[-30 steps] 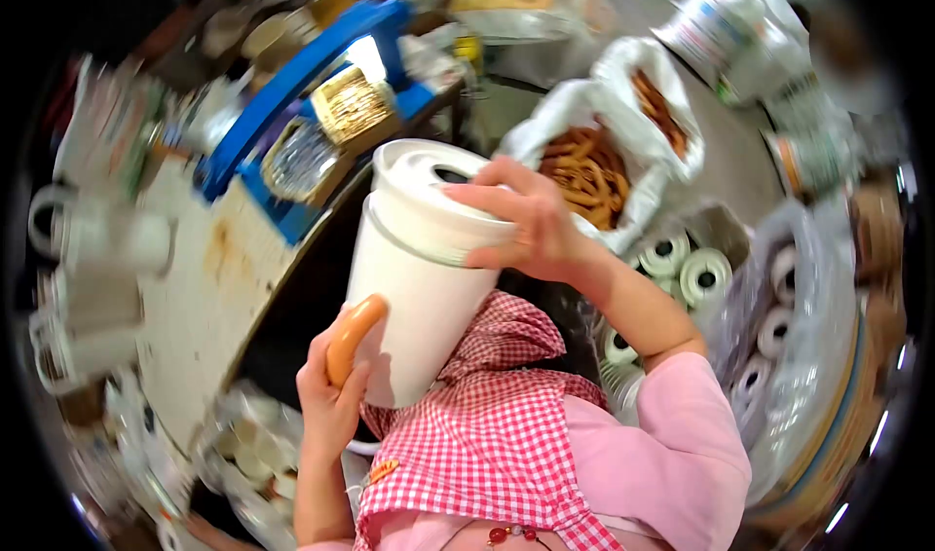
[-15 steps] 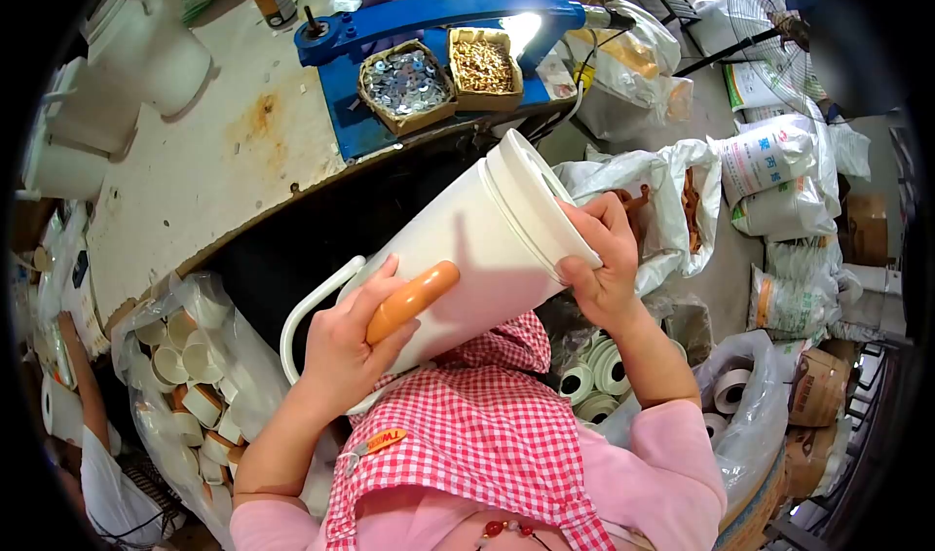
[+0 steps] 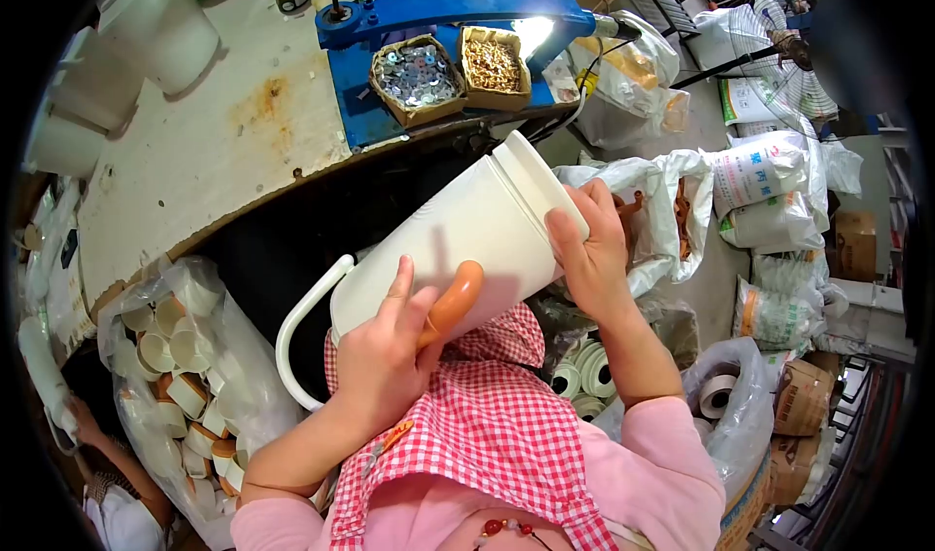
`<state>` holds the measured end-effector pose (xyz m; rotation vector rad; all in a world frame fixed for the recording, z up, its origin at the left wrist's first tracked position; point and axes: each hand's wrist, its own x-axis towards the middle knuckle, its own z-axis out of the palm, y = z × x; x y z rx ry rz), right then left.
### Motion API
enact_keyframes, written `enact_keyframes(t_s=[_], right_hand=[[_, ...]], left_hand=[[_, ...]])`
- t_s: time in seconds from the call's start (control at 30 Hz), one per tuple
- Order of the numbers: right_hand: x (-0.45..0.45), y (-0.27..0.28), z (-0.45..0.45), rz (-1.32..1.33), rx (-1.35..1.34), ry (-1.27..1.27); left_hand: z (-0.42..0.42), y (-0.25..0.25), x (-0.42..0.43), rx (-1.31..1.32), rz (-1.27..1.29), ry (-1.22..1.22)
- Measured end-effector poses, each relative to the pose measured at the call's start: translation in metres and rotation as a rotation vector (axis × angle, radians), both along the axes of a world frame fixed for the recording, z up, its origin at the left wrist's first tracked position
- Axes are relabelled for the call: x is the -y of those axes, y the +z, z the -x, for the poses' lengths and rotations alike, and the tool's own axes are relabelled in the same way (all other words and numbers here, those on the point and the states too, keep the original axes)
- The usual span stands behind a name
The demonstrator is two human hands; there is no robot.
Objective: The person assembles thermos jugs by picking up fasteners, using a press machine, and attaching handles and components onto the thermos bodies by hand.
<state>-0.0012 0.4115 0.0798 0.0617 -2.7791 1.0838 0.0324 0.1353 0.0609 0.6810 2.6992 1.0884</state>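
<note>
A white plastic bucket point(image 3: 409, 225) lies tilted across my lap, its rim up to the right. My right hand point(image 3: 594, 244) is closed on that rim, thumb on the outside. In my left hand point(image 3: 385, 347) is a curved, glossy orange-brown plastic handle point(image 3: 456, 298), held against the near side of the bucket. My left index finger is stretched out along the bucket wall. The loop of a white bail handle point(image 3: 284, 342) sticks out past the bucket's lower left end. The bucket's underside is hidden.
On the worktable point(image 3: 209, 162) stands a blue press point(image 3: 448, 11) beside boxes of metal washers point(image 3: 419, 76) and small brass-coloured parts point(image 3: 492, 64). White buckets point(image 3: 161, 35) line the far left. Bags of white parts point(image 3: 180, 347) and orange-brown parts point(image 3: 682, 215) flank me. A co-worker's arm point(image 3: 127, 468) shows lower left.
The orange-brown handle has turned in my left hand, so its curve shows, and moved right along the bucket. My left hand shifted right and down. The co-worker's arm at the lower left moved down.
</note>
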Motion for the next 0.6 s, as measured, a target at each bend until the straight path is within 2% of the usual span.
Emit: enact_keyframes(t_s=[0.07,0.1,0.13,0.17,0.2,0.23,0.27,0.33,0.4,0.47,0.53,0.57,0.6], right_hand=[[-0.005,0.006,0.002,0.006,0.038,0.01],[-0.012,0.014,0.006,0.037,0.126,0.108],[-0.022,0.018,0.013,0.069,0.209,0.202],[-0.045,0.018,0.024,0.318,0.22,0.315],[-0.072,0.018,0.041,0.175,0.115,0.285],[-0.073,0.015,0.043,0.172,0.108,0.284],[-0.071,0.009,0.042,0.332,0.229,0.225],[-0.049,0.006,0.041,0.491,0.355,0.167],[-0.01,0.004,0.046,0.478,0.157,0.6],[-0.021,0.02,0.059,0.469,0.146,0.57],[-0.058,0.023,0.103,0.539,-0.04,0.457],[-0.077,-0.005,0.107,0.37,0.029,0.347],[-0.047,-0.01,0.107,0.417,0.184,0.512]], left_hand=[[0.005,-0.002,0.005,0.014,0.022,-0.007],[0.011,0.001,0.007,0.02,0.034,-0.001],[0.017,-0.003,0.011,0.018,-0.064,0.025],[0.019,0.0,0.012,0.026,-0.082,0.042],[0.021,0.003,0.013,0.029,-0.102,0.066],[0.023,0.002,0.012,0.022,-0.105,0.065],[0.021,0.002,0.012,0.013,-0.113,0.051],[0.018,0.0,0.008,0.008,-0.121,0.042],[0.022,0.0,0.009,0.027,-0.078,0.007],[0.022,0.005,0.009,-0.007,-0.067,-0.001],[0.017,0.011,0.012,0.14,-0.12,-0.062],[0.013,0.008,0.011,0.108,-0.129,-0.052],[0.008,0.003,0.011,0.218,-0.121,-0.038]])
